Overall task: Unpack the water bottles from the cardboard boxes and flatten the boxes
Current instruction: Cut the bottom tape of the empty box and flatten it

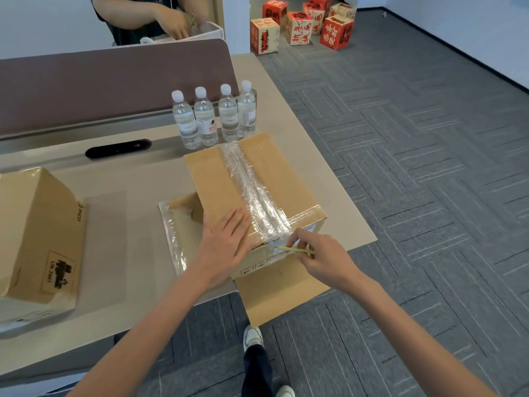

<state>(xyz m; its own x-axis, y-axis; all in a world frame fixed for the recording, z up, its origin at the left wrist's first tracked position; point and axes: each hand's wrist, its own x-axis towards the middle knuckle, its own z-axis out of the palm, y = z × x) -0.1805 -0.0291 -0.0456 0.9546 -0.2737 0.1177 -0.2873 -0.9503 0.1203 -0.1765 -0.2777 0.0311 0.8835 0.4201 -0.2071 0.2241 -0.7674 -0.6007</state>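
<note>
A brown cardboard box (266, 179) lies upside down on the beige desk (137, 179), its taped bottom seam facing up and its lower flaps spread out. My left hand (226, 242) presses flat on the box's near left corner. My right hand (317, 253) pinches a thin yellow-green blade (289, 249), its tip at the tape on the box's near edge. Several clear water bottles (213, 116) with white caps stand upright in a row just behind the box. A second cardboard box (40, 236) lies on its side at the desk's left.
A brown partition (114, 81) runs along the desk's back, with a black oval grommet (118, 149) in front of it. Another person's hands (174, 22) work behind it. Red and cream printed cartons (300, 24) stand on the grey carpet at the back. My feet (253, 338) show below the desk's edge.
</note>
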